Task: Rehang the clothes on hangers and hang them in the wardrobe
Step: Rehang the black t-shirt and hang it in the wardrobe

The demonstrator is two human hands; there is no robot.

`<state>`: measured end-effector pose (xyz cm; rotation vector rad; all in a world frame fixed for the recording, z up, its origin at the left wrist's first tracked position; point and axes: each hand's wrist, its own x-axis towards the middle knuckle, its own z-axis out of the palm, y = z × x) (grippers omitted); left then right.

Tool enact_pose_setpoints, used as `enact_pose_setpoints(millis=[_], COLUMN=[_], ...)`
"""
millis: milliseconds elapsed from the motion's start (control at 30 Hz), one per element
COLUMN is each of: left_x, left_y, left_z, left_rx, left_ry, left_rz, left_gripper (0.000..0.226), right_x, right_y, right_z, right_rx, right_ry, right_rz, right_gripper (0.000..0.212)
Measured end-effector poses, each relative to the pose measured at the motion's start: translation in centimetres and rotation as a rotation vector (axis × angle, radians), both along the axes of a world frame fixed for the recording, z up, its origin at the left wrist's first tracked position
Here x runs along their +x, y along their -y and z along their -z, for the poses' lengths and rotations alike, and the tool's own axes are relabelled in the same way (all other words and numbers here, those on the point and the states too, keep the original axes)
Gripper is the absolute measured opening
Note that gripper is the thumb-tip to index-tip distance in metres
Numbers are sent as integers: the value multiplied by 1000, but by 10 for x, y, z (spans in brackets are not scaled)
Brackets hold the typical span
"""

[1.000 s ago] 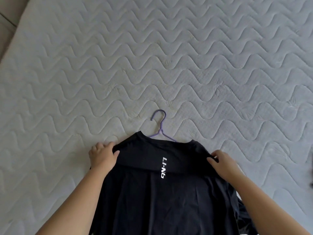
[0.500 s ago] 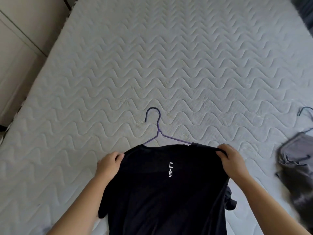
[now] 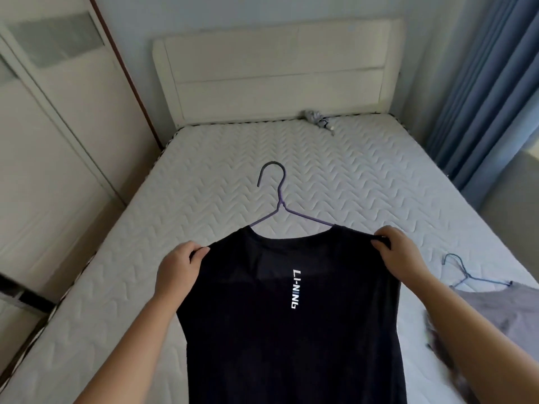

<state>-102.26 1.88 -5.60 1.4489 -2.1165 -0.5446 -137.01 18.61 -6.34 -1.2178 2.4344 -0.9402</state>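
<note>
The shirt [image 3: 248, 316] is on its hanger [image 3: 279, 196], up in the air over the bed [image 3: 204, 199]. My left hand [image 3: 178, 266] pinches one shoulder and my right hand [image 3: 399, 252] pinches the other, with my fingers curled on the cloth. That way the shirt hangs flat and does not slip off. The hook sticks up, free to catch a rail. A grey top [image 3: 495, 304] on a second hanger [image 3: 466, 276] lies by my right arm. The wardrobe [image 3: 58, 141] is on my left. I think the shirt goes there next.
</note>
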Motion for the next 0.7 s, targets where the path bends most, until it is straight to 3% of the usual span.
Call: enact_pose_setpoints(millis=[300,600,700], left_x=[-27,-14,-9], left_y=[12,-21,-23], left_z=[-201,-288,-307], left_rx=[-543,-785,-816], left_ry=[-193,-346,-385], left_rz=[-29,-149,-188], left_gripper=[24,23,25], right_x=[-17,-10,-8], right_y=[10,-22,-25], right_z=[-233,-353,-366], right_rx=[-462,-779,-793], right_ry=[-302,-502,-528], right_rz=[48,9,-16], right_gripper=[18,13,16])
